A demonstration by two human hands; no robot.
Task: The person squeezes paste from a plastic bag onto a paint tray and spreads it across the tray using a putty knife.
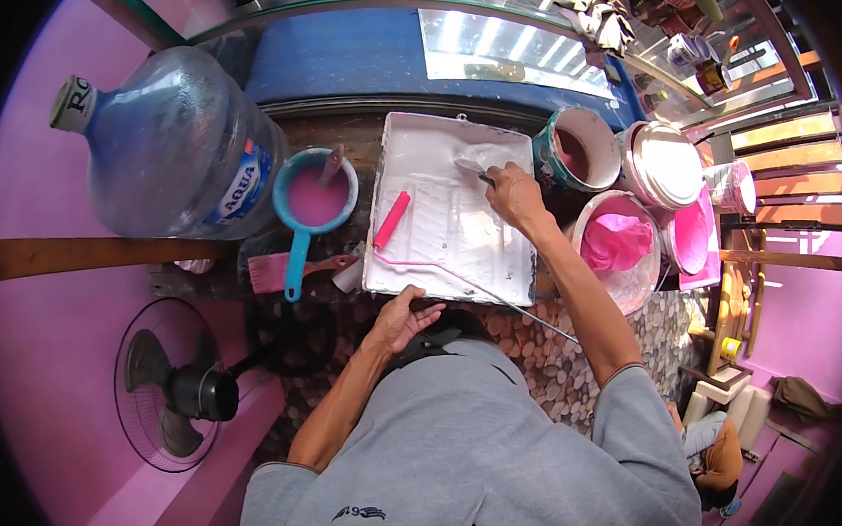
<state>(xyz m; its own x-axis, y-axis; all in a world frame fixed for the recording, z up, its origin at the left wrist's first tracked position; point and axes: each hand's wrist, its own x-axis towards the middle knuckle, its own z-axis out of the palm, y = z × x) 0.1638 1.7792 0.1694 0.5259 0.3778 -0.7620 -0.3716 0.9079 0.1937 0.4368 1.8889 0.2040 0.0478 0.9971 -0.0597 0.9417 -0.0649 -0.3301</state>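
A white paint tray [416, 158] lies on the dark table, spotted with white paint. My right hand [515, 197] is closed round the handle of a metal scraper [469, 168], whose blade rests at the tray's upper right part. Near the tray's front left edge is my left hand [409, 319], its thumb at the rim and its fingers partly curled below. Across the tray's left side lies a pink roller [392, 221], its thin handle reaching over the front edge. Left of the tray are a blue dipper [315, 194] of pink paint and a pink-stained brush [271, 273].
A large water bottle [172, 147] stands at the left, with a fan [199, 396] below it. Right of the tray are a teal-rimmed can [575, 150], a bucket with pink cloth or plastic [617, 243] and a lidded bucket [665, 164]. Another person [719, 457] is at the lower right.
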